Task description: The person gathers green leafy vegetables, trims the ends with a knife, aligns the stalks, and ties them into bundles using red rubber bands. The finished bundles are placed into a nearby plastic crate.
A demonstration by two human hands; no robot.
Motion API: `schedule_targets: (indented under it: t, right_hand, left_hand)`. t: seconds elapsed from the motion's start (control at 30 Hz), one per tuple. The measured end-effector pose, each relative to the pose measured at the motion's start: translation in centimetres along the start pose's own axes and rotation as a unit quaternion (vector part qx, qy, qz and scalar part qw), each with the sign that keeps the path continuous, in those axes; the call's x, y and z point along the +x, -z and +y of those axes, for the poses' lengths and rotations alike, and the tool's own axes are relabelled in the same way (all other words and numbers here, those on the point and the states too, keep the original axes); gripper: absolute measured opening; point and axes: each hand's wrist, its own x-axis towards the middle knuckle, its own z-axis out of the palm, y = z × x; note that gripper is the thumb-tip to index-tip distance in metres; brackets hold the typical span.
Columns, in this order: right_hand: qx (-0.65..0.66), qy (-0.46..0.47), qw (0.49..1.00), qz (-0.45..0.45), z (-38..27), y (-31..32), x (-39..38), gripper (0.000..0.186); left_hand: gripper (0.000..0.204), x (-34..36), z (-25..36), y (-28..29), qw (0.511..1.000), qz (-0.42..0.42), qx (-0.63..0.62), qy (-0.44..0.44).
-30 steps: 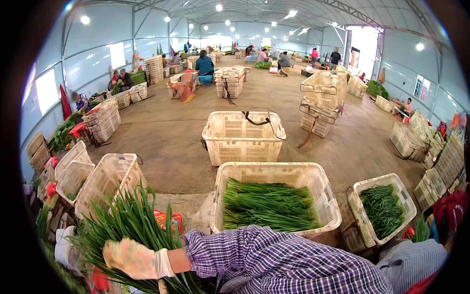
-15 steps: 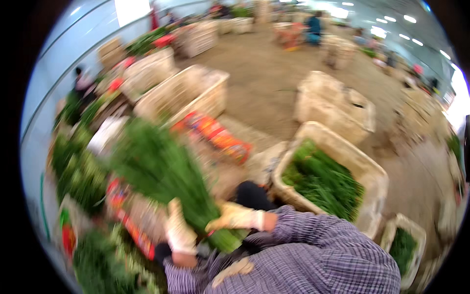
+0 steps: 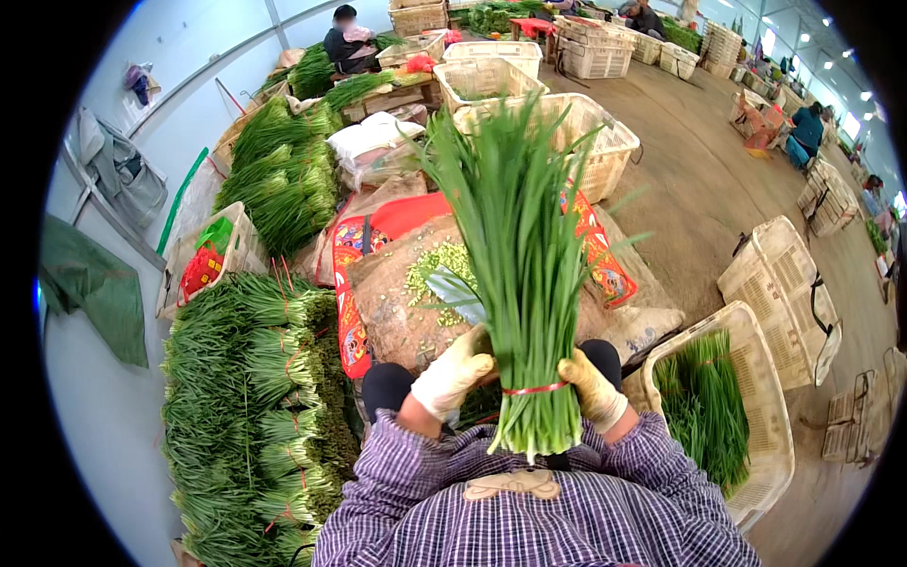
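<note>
A thick bunch of garlic chives [image 3: 524,255] stands upright in front of my chest, cut white ends down, with a red tie [image 3: 535,388] round its lower stems. My left hand [image 3: 453,373], in a pale work glove, closes on the bunch's left side with curled fingers. On the other side my right hand [image 3: 593,392], gloved too, grips it at the tie, thumb in front. Behind the leaves a flat greyish blade [image 3: 457,295] lies on a sack-covered work surface [image 3: 383,317] among chopped green bits [image 3: 436,274]; its handle is hidden.
At my left lie rows of tied chive bunches [image 3: 283,406]; more chives [image 3: 283,180] are heaped beyond. A plastic crate [image 3: 770,416] holding chives stands at my right. Another crate [image 3: 605,156] is behind the work surface. A person [image 3: 350,42] sits far left.
The view has swung left and steadied. The bunch, earlier tilted up to the left and blurred, is now upright before me. Both hands remain on it, at its lower sides.
</note>
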Motion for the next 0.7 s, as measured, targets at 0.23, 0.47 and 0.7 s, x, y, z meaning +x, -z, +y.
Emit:
schedule_targets:
  t: [0.23, 0.47, 0.7]
  right_hand:
    - [-0.342, -0.002, 0.931, 0.125, -1.6, 0.0, 0.0, 0.06]
    - [-0.434, 0.318, 0.838, 0.097, -9.8, -5.0, 0.6, 0.024]
    - [-0.731, 0.346, 0.579, 0.107, -11.0, -4.2, 3.3, 0.019]
  left_hand:
    - [0.044, 3.2, -3.9, -0.1, 0.964, 0.201, -0.168, -0.032]
    - [0.041, 3.0, -3.5, -1.3, 0.956, 0.254, -0.13, -0.068]
    - [0.04, 2.7, -3.3, -1.8, 0.957, 0.255, -0.111, -0.081]
